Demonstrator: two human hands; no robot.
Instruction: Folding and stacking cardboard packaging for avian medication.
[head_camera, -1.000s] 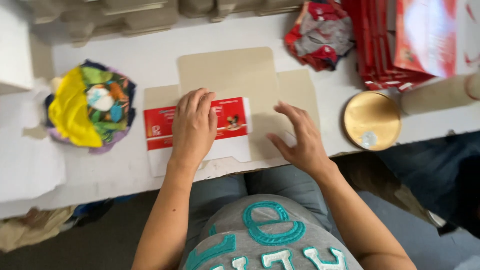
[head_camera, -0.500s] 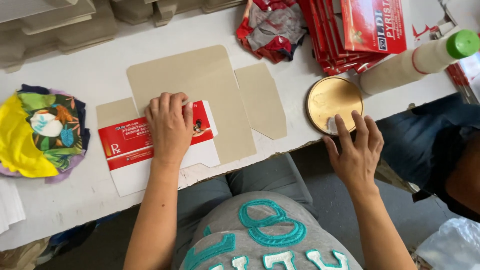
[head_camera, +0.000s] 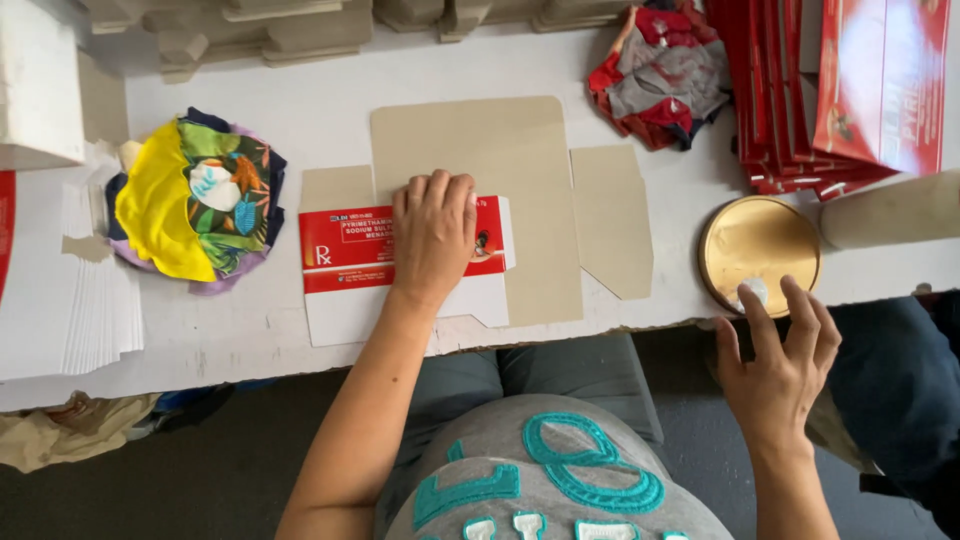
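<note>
My left hand (head_camera: 434, 235) lies palm-down on a flat, unfolded cardboard carton (head_camera: 500, 170) with a red and white printed panel, pressing it onto the white table (head_camera: 300, 110). My right hand (head_camera: 780, 350) is off to the right at the table's front edge, fingers spread, with its fingertips at the rim of a round gold tin lid (head_camera: 758, 250) that holds a dab of white paste. It holds nothing.
A bundle of colourful cloth (head_camera: 195, 200) sits at the left beside a stack of white sheets (head_camera: 75, 290). Crumpled red and grey cloth (head_camera: 665, 70) and a pile of red flat cartons (head_camera: 840, 90) lie at the back right. A pale cylinder (head_camera: 890, 210) rests next to the lid.
My right hand left the carton and moved right to the gold lid, then closer to its rim. My left hand stayed pressed on the carton.
</note>
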